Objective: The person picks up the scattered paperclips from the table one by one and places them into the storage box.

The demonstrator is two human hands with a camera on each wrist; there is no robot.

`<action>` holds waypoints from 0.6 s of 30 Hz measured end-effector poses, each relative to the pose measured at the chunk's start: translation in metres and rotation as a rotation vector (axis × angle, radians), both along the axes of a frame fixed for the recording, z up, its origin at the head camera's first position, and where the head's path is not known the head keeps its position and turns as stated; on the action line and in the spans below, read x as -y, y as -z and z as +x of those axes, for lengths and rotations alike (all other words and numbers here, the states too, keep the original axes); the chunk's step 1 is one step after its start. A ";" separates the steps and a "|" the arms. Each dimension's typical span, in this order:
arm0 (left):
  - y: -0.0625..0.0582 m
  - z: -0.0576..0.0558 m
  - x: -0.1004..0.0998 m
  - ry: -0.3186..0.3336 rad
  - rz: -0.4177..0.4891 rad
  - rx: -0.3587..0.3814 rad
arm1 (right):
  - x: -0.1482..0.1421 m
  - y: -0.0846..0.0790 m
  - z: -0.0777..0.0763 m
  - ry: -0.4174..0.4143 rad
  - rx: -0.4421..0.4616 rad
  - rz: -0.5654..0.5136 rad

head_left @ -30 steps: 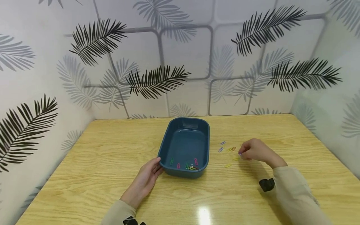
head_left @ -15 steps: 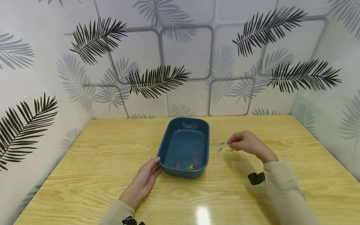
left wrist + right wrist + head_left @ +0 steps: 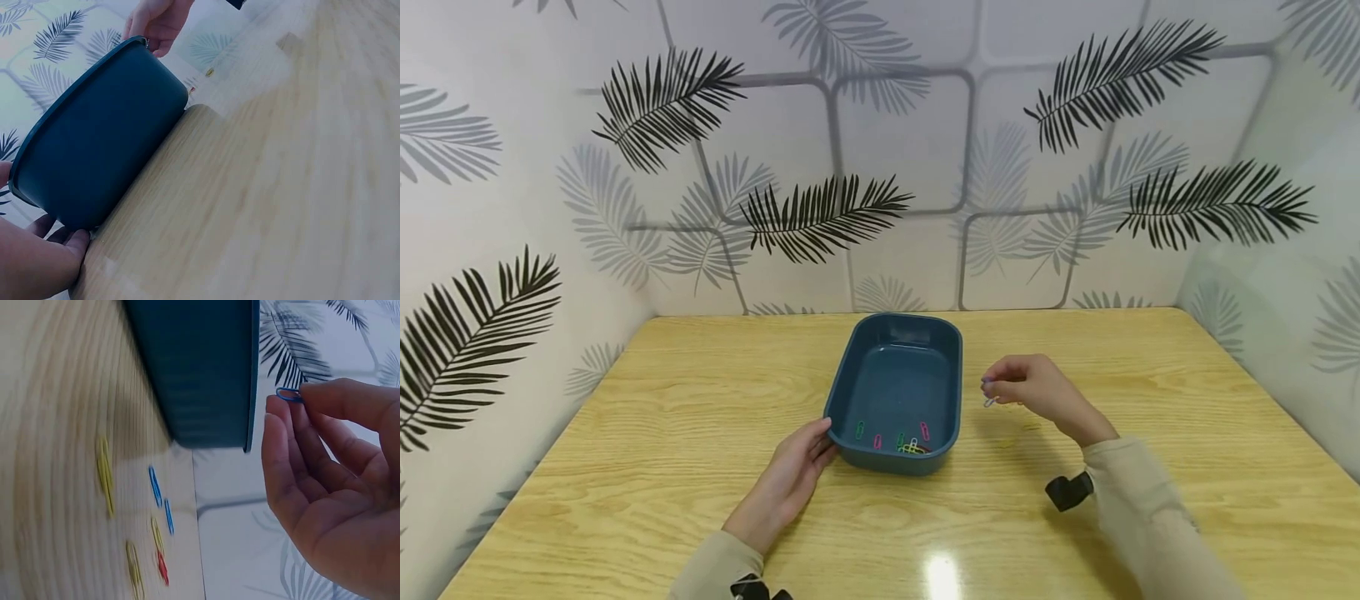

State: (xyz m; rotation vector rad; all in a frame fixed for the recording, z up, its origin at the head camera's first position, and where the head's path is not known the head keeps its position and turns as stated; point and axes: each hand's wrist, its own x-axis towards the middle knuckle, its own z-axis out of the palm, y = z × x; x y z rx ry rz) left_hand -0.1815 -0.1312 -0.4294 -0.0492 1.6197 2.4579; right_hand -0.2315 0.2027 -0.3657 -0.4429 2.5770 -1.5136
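Observation:
My left hand [image 3: 793, 471] grips the near left corner of a dark blue plastic tub [image 3: 901, 383], thumb on the rim and fingers against the outer wall. In the right wrist view my right hand [image 3: 340, 481] pinches a blue paper clip [image 3: 289, 394] between thumb and fingertips. That hand hovers above the table just right of the tub. Inside the tub, green, pink, yellow and white paper clips [image 3: 913, 446] lie near its front end. Loose on the table under the right hand are yellow paper clips [image 3: 105, 476], two blue paper clips [image 3: 155, 486] and a red paper clip [image 3: 162, 569].
A light wood table [image 3: 715, 400] carries everything. Behind and beside it rise walls [image 3: 895, 150] with a leaf pattern. Each forearm wears a black wrist strap with a camera mount [image 3: 1070, 492].
My right hand has lifted from the table and moved left toward the tub, carrying the blue paper clip. The left hand and the tub stay in place.

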 end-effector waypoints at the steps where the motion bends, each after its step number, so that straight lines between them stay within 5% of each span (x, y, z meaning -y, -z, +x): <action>1: 0.000 0.000 0.000 0.001 0.000 -0.002 | 0.003 0.000 0.001 0.000 0.000 -0.017; 18: 0.001 0.000 0.000 0.001 -0.010 0.002 | 0.057 -0.006 0.034 -0.115 -0.112 -0.099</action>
